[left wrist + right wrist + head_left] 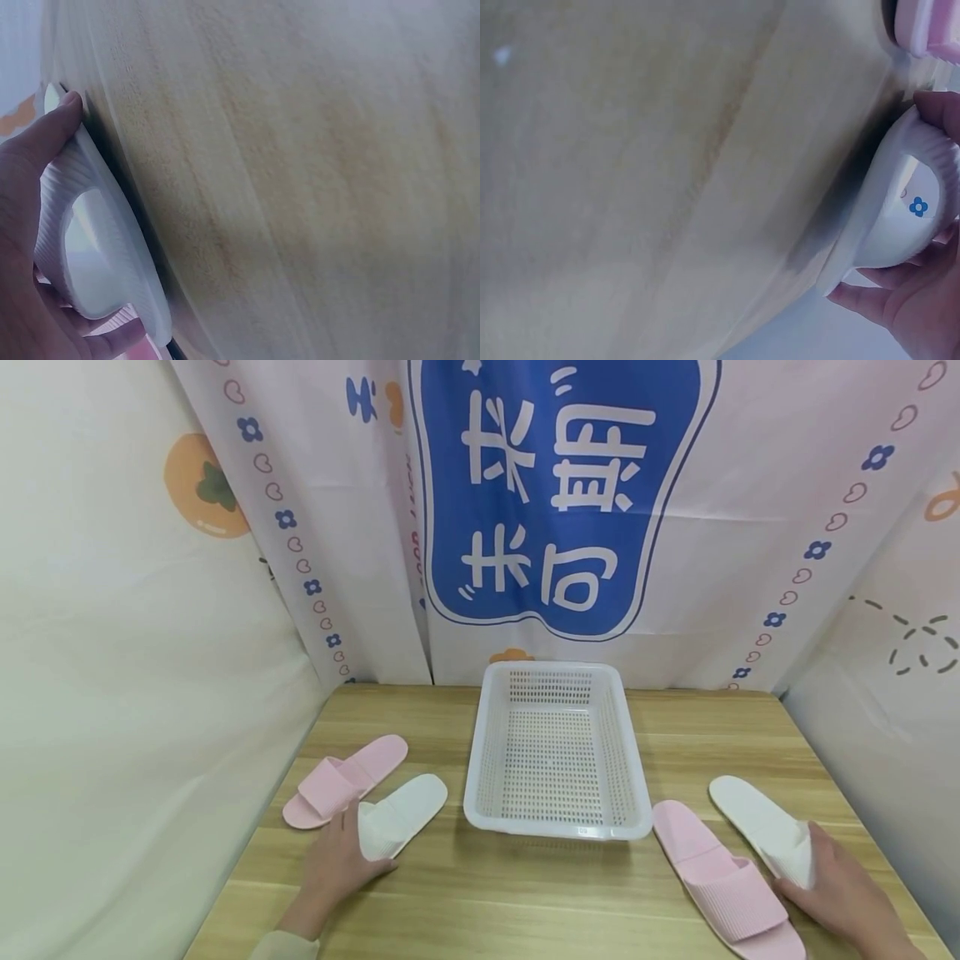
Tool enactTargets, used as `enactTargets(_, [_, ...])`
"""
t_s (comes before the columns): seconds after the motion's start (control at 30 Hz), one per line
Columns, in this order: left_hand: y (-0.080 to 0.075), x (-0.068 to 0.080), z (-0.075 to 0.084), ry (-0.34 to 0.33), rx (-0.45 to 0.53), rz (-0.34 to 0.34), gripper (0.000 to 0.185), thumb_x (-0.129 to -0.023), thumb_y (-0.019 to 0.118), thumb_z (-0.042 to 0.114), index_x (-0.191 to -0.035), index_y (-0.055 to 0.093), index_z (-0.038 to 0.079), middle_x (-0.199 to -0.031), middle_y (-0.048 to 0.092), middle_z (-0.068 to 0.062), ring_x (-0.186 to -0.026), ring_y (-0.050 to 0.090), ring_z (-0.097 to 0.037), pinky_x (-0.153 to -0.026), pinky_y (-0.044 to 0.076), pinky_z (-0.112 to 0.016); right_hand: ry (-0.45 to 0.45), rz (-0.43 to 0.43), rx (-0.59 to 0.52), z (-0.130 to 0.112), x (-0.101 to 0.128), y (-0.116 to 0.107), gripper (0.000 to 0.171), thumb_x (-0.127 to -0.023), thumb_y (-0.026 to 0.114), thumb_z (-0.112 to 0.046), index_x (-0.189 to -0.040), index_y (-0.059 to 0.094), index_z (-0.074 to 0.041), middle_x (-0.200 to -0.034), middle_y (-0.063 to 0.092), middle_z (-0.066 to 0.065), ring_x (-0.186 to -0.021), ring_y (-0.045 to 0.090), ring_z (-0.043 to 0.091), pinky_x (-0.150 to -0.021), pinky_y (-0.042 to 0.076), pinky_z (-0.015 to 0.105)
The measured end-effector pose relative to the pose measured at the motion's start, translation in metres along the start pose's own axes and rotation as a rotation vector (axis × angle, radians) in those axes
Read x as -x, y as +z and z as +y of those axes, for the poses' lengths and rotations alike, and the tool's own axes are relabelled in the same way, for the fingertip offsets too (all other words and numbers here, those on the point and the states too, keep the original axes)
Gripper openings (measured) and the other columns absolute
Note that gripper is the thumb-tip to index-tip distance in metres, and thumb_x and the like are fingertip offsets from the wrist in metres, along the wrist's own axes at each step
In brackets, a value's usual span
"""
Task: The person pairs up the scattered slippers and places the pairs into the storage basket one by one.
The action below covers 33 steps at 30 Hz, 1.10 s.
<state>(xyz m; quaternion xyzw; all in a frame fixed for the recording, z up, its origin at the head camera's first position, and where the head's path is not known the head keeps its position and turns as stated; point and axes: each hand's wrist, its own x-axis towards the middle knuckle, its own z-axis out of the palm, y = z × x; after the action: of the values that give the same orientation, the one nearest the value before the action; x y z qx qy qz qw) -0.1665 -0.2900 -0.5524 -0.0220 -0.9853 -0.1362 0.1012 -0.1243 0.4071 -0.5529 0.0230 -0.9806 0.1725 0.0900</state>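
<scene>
On the left of the table, my left hand (336, 860) grips a white slipper (411, 803) across its ribbed strap. The left wrist view has the thumb on one edge of that white slipper (142, 247) and fingers at the opposite edge. Over on the right, my right hand (851, 887) holds the other white slipper (753, 810) by its strap end. Its thumb and fingers span the sole of this white slipper (877, 217) in the right wrist view. A pink slipper (326, 789) lies just beyond the left hand, and another pink slipper (731, 902) lies beside the right one.
A white perforated plastic basket (558, 832) stands at the middle back of the wooden table (525, 902), with nothing inside. Behind it hangs a printed curtain (367, 510) with a blue panel. Pale fabric walls (135, 710) flank both sides of the table.
</scene>
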Motion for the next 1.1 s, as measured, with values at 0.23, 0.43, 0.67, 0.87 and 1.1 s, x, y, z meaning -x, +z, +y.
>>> enactTargets(0.23, [-0.001,-0.002,0.001,0.049,-0.005,0.06,0.126,-0.047,0.088,0.06,-0.142,0.035,-0.004,-0.114,0.054,-0.025,-0.101,0.055,-0.042,-0.076,0.051,-0.056,-0.008,0.035,0.003,0.001,-0.003,-0.003,0.105,-0.065,0.086,-0.026,-0.136,0.025,0.022,-0.109,0.045,0.044,-0.09,0.051,0.055,-0.065,0.043,0.064])
enactTargets(0.43, [-0.006,-0.007,0.002,0.1,-0.011,0.123,0.127,-0.046,0.088,0.059,-0.141,0.035,-0.006,-0.115,0.055,-0.027,-0.101,0.055,-0.044,-0.078,0.05,-0.058,-0.051,0.11,-0.008,0.002,-0.005,-0.005,0.105,-0.061,0.086,-0.022,-0.137,0.026,0.019,-0.108,0.046,0.04,-0.088,0.051,0.052,-0.065,0.042,0.063])
enactTargets(0.67, [-0.013,-0.012,0.005,0.171,-0.021,0.201,0.128,-0.044,0.09,0.057,-0.141,0.037,-0.007,-0.115,0.056,-0.028,-0.097,0.058,-0.045,-0.074,0.051,-0.057,-0.075,0.145,0.002,-0.002,-0.009,-0.011,0.107,-0.061,0.085,-0.02,-0.141,0.024,0.017,-0.116,0.043,0.041,-0.096,0.046,0.056,-0.072,0.039,0.067])
enactTargets(0.87, [-0.018,-0.018,0.005,0.237,-0.039,0.291,0.126,-0.042,0.091,0.053,-0.138,0.039,-0.009,-0.113,0.057,-0.029,-0.094,0.059,-0.045,-0.071,0.052,-0.056,-0.103,0.19,0.018,-0.006,-0.013,-0.016,0.107,-0.059,0.084,-0.018,-0.141,0.025,0.016,-0.118,0.042,0.041,-0.099,0.044,0.057,-0.075,0.038,0.068])
enactTargets(1.1, [-0.026,-0.023,0.004,0.293,-0.054,0.365,0.125,-0.04,0.093,0.047,-0.137,0.041,-0.011,-0.113,0.057,-0.03,-0.092,0.058,-0.046,-0.07,0.052,-0.056,-0.126,0.228,0.028,-0.011,-0.018,-0.025,0.107,-0.055,0.085,-0.019,-0.14,0.029,0.014,-0.115,0.044,0.04,-0.097,0.045,0.055,-0.069,0.038,0.069])
